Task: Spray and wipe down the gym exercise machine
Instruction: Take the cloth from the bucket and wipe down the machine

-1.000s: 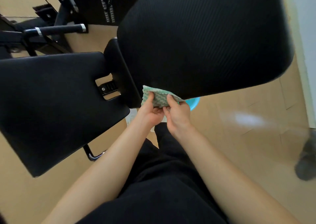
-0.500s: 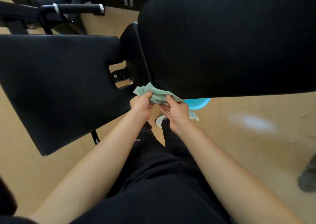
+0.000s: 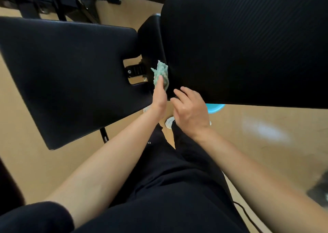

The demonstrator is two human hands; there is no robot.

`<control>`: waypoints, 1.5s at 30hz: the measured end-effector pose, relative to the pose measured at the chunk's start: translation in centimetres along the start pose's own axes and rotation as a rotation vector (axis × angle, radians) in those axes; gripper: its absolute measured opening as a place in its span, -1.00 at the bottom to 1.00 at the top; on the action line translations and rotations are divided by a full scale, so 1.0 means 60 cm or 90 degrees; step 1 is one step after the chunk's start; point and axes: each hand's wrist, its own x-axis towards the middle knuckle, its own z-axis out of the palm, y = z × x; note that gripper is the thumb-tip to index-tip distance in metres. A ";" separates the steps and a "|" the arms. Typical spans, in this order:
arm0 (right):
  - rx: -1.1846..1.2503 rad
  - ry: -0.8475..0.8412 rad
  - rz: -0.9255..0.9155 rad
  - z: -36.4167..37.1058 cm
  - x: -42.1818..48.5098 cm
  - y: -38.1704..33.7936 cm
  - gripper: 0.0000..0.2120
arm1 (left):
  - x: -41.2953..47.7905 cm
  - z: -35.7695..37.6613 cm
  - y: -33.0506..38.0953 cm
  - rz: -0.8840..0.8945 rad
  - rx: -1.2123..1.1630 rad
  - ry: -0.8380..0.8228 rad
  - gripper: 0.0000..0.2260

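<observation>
With left hand (image 3: 159, 99) fingers (image 3: 160, 83) straight, green cloth (image 3: 160, 71) is pressed against back pad (image 3: 248, 46) edge, bunched just beyond fingertips; right hand (image 3: 190, 110) nearby, loosely curled, empty.

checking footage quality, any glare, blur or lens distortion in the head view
Head view: a pale glare patch on the floor; the wide lens bows the textured pad; the dark object at the right edge is blurred; the cloth reads fairly sharp.
</observation>
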 end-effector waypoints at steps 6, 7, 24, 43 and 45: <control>-0.213 -0.236 -0.079 -0.006 0.055 0.000 -0.31 | 0.008 -0.011 -0.012 0.062 0.158 -0.006 -0.61; -0.249 -0.292 -0.084 0.012 0.071 -0.008 -0.27 | 0.011 -0.015 -0.014 0.076 0.200 -0.025 -0.61; -0.543 -0.419 -0.263 -0.010 0.267 0.024 -0.41 | 0.048 -0.057 0.008 0.214 0.175 0.016 -0.59; -0.447 -0.574 -0.474 -0.036 0.357 -0.017 -0.57 | 0.040 -0.024 -0.089 0.187 0.155 0.161 -0.60; -0.469 -0.534 -0.522 -0.030 0.357 -0.025 -0.59 | 0.043 -0.018 -0.077 0.196 0.138 0.206 -0.64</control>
